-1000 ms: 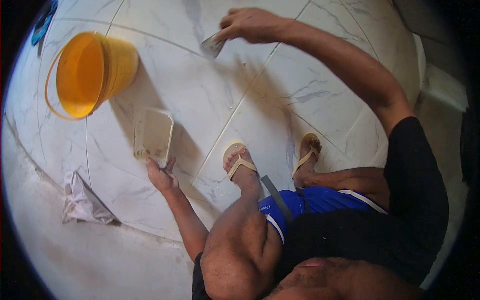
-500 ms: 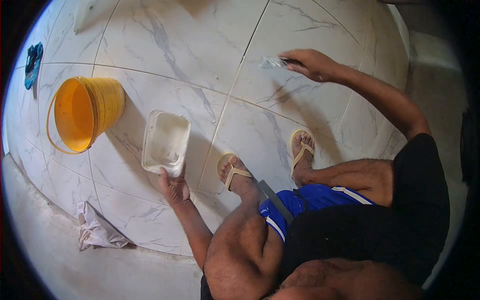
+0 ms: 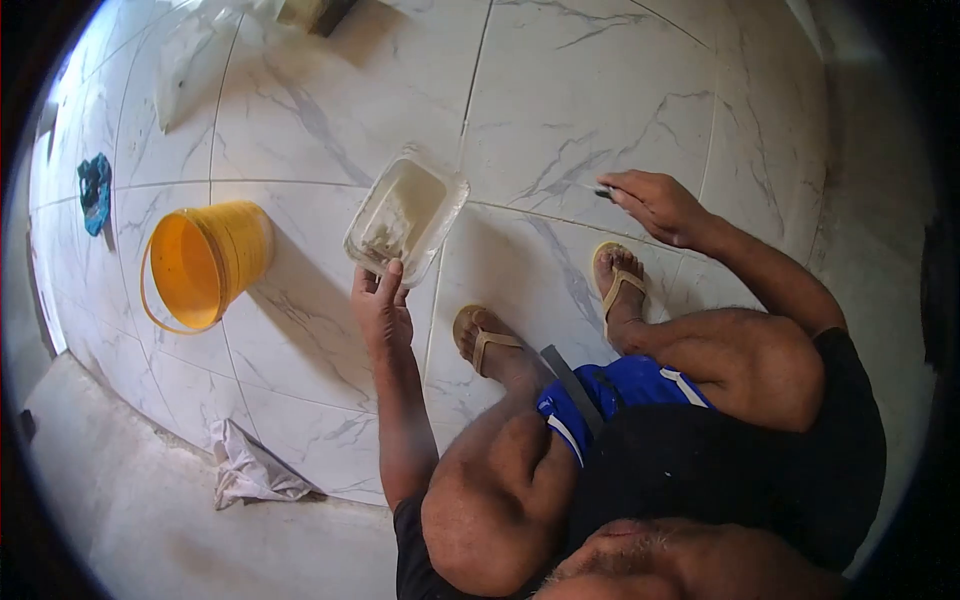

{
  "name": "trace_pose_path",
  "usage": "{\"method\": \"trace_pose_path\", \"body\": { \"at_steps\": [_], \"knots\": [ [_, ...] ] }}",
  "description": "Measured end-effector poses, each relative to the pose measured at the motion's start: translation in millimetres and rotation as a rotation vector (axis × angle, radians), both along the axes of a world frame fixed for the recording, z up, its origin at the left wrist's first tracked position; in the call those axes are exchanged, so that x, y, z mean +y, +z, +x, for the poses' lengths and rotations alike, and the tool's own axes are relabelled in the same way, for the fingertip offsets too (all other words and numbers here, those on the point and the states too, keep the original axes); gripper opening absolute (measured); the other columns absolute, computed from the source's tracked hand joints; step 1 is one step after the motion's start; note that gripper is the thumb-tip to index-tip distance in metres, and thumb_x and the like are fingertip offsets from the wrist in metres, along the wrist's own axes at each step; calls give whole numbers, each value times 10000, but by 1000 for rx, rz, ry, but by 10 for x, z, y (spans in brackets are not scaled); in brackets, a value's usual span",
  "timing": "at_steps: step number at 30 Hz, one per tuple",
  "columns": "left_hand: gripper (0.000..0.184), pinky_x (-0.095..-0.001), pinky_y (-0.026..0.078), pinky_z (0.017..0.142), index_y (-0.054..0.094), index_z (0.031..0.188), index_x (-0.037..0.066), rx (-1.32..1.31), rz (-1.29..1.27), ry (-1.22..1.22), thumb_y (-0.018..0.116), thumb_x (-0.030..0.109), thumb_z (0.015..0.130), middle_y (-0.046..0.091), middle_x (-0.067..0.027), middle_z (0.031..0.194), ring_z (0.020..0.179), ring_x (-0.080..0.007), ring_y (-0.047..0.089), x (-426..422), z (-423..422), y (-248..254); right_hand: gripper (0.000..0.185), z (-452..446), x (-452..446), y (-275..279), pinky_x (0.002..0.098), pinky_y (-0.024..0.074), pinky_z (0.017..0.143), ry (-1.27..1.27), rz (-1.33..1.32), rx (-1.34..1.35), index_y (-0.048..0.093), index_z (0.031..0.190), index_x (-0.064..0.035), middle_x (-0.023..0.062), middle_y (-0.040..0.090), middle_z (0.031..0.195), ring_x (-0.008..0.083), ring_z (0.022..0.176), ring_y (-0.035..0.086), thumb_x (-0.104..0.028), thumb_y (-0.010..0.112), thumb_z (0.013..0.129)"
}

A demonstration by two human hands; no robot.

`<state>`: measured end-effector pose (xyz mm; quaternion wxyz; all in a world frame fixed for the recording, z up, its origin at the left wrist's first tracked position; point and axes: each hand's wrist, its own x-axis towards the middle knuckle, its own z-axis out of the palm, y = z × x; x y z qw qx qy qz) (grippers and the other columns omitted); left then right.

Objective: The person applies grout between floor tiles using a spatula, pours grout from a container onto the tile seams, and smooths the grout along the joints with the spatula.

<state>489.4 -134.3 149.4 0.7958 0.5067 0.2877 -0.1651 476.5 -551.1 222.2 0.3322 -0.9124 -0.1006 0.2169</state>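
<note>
My left hand [image 3: 383,305] grips the near end of a white rectangular plastic tub [image 3: 440,205], thumb over its rim. The tub is tilted, and whitish paste is smeared inside it, thickest near my thumb. Over the floor to the right, my right hand [image 3: 662,207] is closed round what looks like a putty knife [image 3: 604,192]. Only a short dark piece and a thin pale edge of this tool show past my fingers; the rest is hidden in my hand.
A yellow bucket [image 3: 235,255] stands left of the tub on the marble-look tiles [image 3: 590,90]. A teal crumpled bag [image 3: 95,195] lies at far left, clear plastic [image 3: 190,65] and a brownish block [image 3: 315,12] at the top, a whitish cloth [image 3: 250,470] at lower left.
The tub in my left hand has moved up and right and is turned. My right hand has come down closer to my foot, and the blade, broad before, now shows only thinly. The view has shifted.
</note>
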Motion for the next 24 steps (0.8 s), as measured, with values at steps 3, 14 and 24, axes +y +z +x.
{"method": "trace_pose_path", "body": {
  "at_steps": [3, 14, 24],
  "knots": [
    [549, -334, 558, 944, 506, 1368, -60, 9, -33, -109, 744, 27, 881, 625, -166, 1280, 1131, -237, 649, -219, 50, 64, 294, 147, 275, 43, 414, 567, 780, 91, 45, -259, 605, 1223, -1, 176, 655, 1033, 334, 889, 672, -163, 576, 980],
    [619, -362, 499, 1007, 497, 1382, -48, -15, 60, -210, 791, 47, 845, 640, -161, 1268, 1165, -238, 627, -916, -147, 245, 166, 627, 766, -352, 388, 603, 614, 454, -315, -529, 571, 1013, -15, 132, 589, 949, 275, 758, 698, -133, 577, 897],
    [579, -367, 493, 1009, 507, 1350, -41, -31, 26, -177, 789, 43, 852, 636, -154, 1264, 1173, -235, 618, -960, -164, 129, 201, 487, 768, -354, 411, 619, 636, 309, -282, -293, 581, 1054, 24, 182, 599, 960, 344, 744, 720, -100, 581, 896]
  ]
}}
